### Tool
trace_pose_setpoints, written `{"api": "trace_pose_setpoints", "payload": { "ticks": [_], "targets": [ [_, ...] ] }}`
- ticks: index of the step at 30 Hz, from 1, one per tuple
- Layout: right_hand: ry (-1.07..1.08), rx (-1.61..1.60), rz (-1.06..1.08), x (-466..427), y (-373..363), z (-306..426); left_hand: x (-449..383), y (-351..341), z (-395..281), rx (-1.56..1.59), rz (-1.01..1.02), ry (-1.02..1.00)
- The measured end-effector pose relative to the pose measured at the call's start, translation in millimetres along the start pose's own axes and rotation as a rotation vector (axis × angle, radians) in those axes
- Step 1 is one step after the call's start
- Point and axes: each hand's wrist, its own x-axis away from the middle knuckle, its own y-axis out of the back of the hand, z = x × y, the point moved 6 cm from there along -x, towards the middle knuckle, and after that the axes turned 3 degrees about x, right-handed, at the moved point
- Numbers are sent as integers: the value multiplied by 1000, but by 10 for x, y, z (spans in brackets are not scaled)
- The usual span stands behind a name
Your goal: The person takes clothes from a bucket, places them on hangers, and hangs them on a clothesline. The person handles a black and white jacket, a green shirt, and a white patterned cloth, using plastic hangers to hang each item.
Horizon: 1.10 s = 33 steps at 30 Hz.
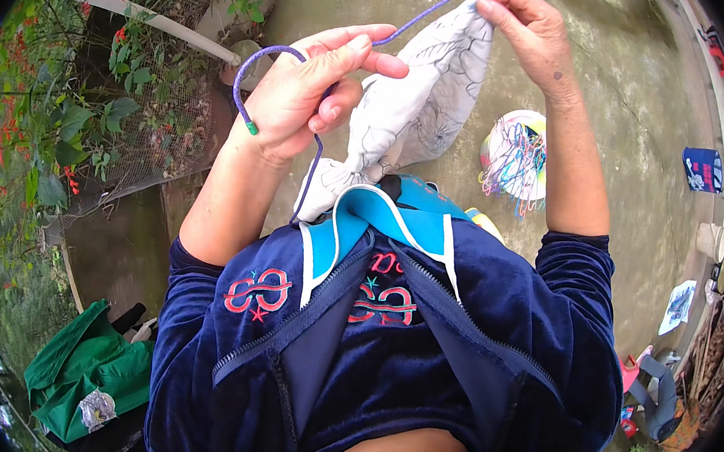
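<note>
A white cloth with grey line patterns [414,94], gathered near its lower end, hangs in front of my chest. At its upper corner, my right hand [524,36] pinches the fabric between thumb and fingers. A purple cord [245,77] with a green tip passes from that corner across to my left hand [323,85], which grips it; one length loops above the wrist and another hangs toward my lap. The cloth's lower end lies by a blue strap with white edging [395,219] over my dark blue velvet jacket [493,291].
A white basin [529,183] with many coloured cords stands on the concrete floor. Red-flowered plants [71,126], netting and a pale pipe [140,16] are at the left, above a green cloth [94,363]. A dark blue bag [703,170] lies near the right edge.
</note>
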Motion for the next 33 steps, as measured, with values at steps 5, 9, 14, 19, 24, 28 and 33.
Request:
{"api": "trace_pose_setpoints", "payload": {
  "ticks": [5, 9, 14, 19, 24, 28, 33],
  "targets": [
    [-145, 618, -301, 91, 472, 122, 70, -27, -54, -81, 127, -31],
    [111, 357, 2, 106, 320, 526, -84, 45, -49, -48, 158, 105],
    [-217, 329, 781, 119, -17, 567, -149, -17, -315, -290, 374, 75],
    [-407, 92, 909, 309, -115, 498, 29, -55, -491, -326, 462, 34],
    [-233, -47, 714, 404, -199, 586, 104, 199, -568, -150, 591, 93],
    [-88, -61, 669, 432, -365, 802, 18, 623, -401, -330, 543, 79],
    [-93, 21, 644, 401, -522, 843, -9, 1357, -186, -645, 387, -48]
  ]
}}
